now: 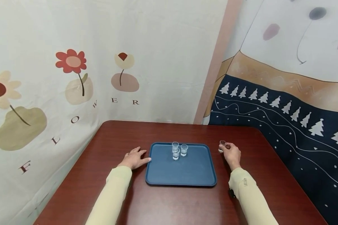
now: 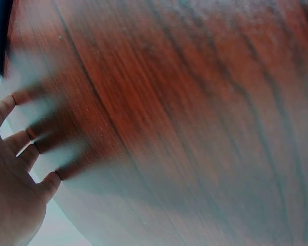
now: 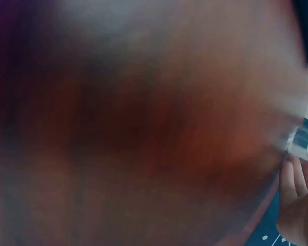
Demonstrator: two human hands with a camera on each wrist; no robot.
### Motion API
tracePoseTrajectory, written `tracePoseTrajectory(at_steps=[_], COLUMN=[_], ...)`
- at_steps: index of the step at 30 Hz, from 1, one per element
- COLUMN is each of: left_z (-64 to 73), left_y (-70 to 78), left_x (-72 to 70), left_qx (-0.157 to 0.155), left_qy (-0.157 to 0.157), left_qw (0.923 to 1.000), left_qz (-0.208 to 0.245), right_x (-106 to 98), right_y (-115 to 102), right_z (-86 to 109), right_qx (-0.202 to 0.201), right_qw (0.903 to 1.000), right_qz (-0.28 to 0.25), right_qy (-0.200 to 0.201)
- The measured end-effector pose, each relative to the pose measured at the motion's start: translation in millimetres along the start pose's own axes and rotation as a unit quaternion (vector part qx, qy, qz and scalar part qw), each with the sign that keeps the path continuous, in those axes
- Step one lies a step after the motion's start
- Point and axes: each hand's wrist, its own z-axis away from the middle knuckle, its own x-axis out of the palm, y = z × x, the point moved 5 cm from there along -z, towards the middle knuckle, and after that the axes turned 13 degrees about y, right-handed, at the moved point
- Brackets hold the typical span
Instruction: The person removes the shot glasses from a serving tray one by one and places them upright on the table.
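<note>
My right hand pinches a small glass, my left hand lies spread; a slack pinch could topple the glass

head: from above, forward-down, well back | left wrist: close, facing table | right wrist: likewise | shared: table

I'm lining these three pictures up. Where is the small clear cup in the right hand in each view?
Head: right of centre, the cup is held by the right hand, to the right of the blue tray.
Left wrist: not in this picture.
Right wrist: the cup is at the right edge, partly cut off, just above the fingers.
Shared landmark: the reddish-brown table, in all three.
</note>
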Motion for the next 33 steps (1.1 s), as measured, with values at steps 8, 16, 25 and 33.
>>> tracePoseTrajectory(at_steps=[8, 16, 25, 33], left_z=[-1.3, -2.7, -2.1, -2.7], left_y=[0.6, -0.6, 0.0, 1.7], left_x=[1.8, -1.6, -2.5, -0.9], left_qx=[0.005, 0.007, 0.005, 0.01], left_qy=[0.0, -0.001, -0.004, 0.0], left_qw=[1.0, 0.9999, 0.9998, 0.9998], left_qz=[-0.005, -0.012, -0.021, -0.017], right_x=[-2, -6, -12, -19], right_y=[5, 0, -7, -14], right_z=[2.4, 3.3, 3.9, 2.1], right_qx=[-0.012, 0.002, 0.013, 0.011], right_qw=[0.9998, 0.9995, 0.999, 0.9993], right_qz=[0.015, 0.004, -0.015, -0.029], right_qy=[-0.008, -0.032, -0.039, -0.02])
